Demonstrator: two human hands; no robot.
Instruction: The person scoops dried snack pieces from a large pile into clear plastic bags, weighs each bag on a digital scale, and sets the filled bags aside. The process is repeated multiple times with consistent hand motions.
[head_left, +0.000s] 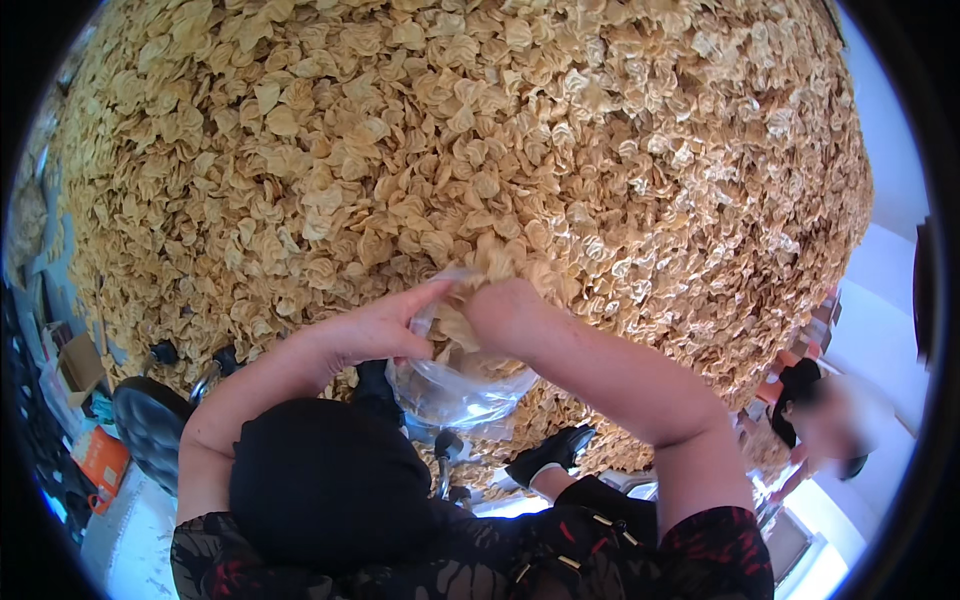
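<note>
A clear plastic bag (472, 397) partly filled with tan chips stands before me, at the near edge of a broad heap of thin, ridged, dried-looking chips (420, 150). My left hand (382, 326) grips the left side of the bag's mouth between thumb and fingers, with the film pulled up. Over the bag's opening is my right hand (502, 315), curled and slightly blurred. Its fingers point away from view, and blurred chips show right beside them, so whether it grips any is hidden.
A black padded stool (150, 431) stands at left, near an orange bag (100, 465) and an open cardboard box (81, 367). Below the plastic bag are a metal leg with a black cap (448, 450) and a black shoe (551, 454). Another person (806, 420) is at far right.
</note>
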